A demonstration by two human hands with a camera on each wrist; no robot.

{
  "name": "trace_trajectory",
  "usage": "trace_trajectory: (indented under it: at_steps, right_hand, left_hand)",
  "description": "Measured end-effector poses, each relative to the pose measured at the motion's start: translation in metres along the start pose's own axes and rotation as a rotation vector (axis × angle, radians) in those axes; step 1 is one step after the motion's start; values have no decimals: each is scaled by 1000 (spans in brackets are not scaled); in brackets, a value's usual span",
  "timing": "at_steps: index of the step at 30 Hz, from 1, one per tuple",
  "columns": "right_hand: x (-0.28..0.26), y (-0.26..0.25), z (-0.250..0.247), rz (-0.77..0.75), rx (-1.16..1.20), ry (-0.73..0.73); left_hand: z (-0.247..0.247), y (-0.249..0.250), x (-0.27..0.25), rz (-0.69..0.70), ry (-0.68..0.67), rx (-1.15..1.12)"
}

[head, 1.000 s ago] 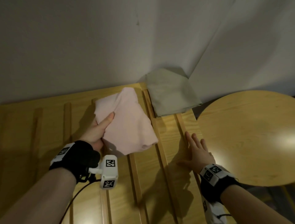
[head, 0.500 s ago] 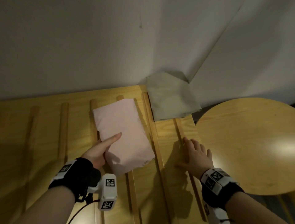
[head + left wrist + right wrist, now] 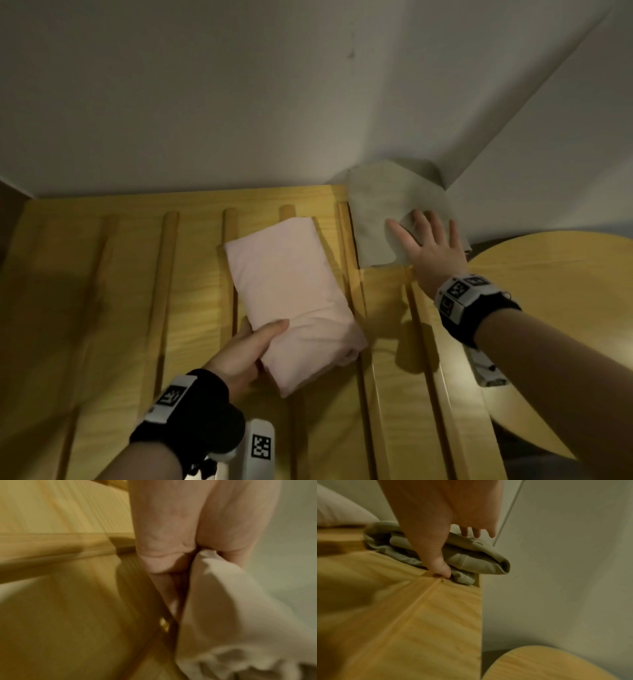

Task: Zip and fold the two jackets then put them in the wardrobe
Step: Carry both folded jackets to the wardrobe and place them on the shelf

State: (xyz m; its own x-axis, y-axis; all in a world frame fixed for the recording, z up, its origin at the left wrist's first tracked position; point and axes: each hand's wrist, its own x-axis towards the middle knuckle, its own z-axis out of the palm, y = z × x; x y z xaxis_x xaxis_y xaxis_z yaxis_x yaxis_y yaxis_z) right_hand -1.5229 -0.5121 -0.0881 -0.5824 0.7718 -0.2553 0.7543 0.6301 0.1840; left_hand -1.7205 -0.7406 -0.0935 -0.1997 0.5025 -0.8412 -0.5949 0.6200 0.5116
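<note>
A folded pink jacket [image 3: 291, 291] lies on the slatted wooden shelf [image 3: 137, 308]. My left hand [image 3: 253, 346] grips its near left corner, thumb on top and fingers underneath; the left wrist view shows the pink jacket [image 3: 231, 608] pinched against my fingers [image 3: 171, 527]. A folded grey-green jacket [image 3: 376, 212] sits in the far right corner against the walls. My right hand [image 3: 428, 246] rests flat on it with fingers spread. In the right wrist view the thumb [image 3: 440, 566] reaches down past the near edge of the grey-green jacket [image 3: 476, 557] to the wood.
White walls close the shelf at the back and the right, meeting in a corner [image 3: 445, 178] behind the grey-green jacket. A round wooden table [image 3: 565, 308] stands lower down to the right. Raised slats [image 3: 168, 274] run front to back across the shelf's left half.
My right hand left the wooden slat and moved forward onto the grey-green jacket. The pink jacket came down to lie flat, and my left hand shifted to its near corner.
</note>
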Motion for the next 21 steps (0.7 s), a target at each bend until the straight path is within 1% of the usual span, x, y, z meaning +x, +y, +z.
trace_trajectory:
  at_steps: [3, 6, 11, 17, 19, 21]
  right_hand:
    - [7, 4, 0, -37, -60, -40]
    - [10, 9, 2, -76, -49, -24]
    - [19, 13, 0, -135, 48, -53]
    - [35, 17, -9, -93, 223, -81]
    - [38, 21, -16, -101, 323, -39]
    - [37, 23, -23, -95, 436, 53]
  left_hand:
    - [1, -10, 2, 28, 15, -69]
    - [3, -19, 0, 84, 31, -89]
    - [6, -26, -1, 171, 19, -29]
    - [5, -29, 0, 219, 35, -35]
    - [4, -29, 0, 223, 35, -46]
    - [4, -29, -1, 216, 24, -52]
